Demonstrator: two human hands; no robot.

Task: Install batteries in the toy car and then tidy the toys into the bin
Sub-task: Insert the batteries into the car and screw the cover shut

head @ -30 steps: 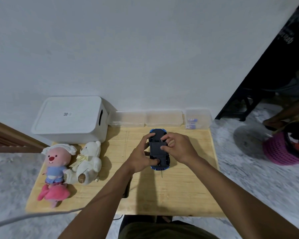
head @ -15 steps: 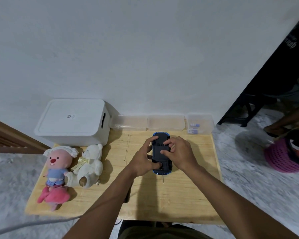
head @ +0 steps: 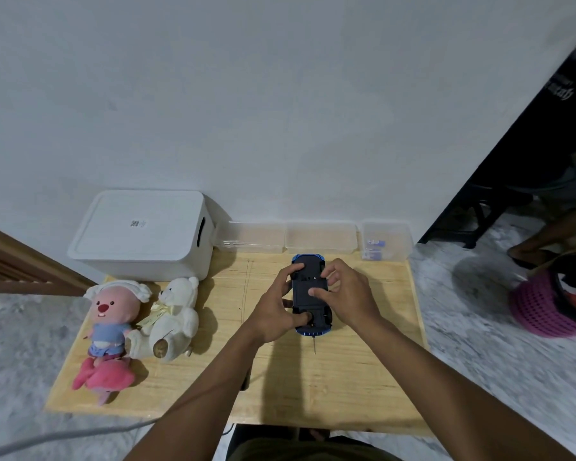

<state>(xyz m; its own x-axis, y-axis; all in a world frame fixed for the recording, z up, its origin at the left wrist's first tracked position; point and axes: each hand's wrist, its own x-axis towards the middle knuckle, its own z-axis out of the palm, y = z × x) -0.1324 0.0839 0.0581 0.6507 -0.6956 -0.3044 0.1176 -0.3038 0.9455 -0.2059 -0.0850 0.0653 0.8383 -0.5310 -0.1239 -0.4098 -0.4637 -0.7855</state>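
From the head view, the toy car (head: 306,272) lay belly-up on the wooden bench (head: 346,377), a little toward one o'clock of the bench's middle, its dark underside facing the camera and its blue body showing at both ends. The left hand (head: 273,314) gripped it from nine o'clock, the fingers (head: 288,272) curled round the far end of that flank and the thumb pressed on the near end of the underside. The right hand (head: 350,294) held it from three o'clock, its fingers bent round the right flank and its thumb laid across the middle panel. A thin dark sliver (head: 313,346) pointed out at six o'clock from the car's near end; whether it touched the car could not be told. At the bench's ten o'clock corner stood a white bin (head: 140,234) with its lid on and a slot handle in the side wall, so its inside was hidden. Along the wall from twelve to two o'clock ran three clear tubs: the left tub (head: 255,239), the middle tub (head: 320,237) and the right tub (head: 393,239). The right one held small blue-and-white batteries (head: 374,249); what the other two held could not be made out. At eight o'clock a pink plush (head: 108,321) and a white teddy bear (head: 173,317) lay touching. On the floor at three o'clock sat a pink basket (head: 542,311).
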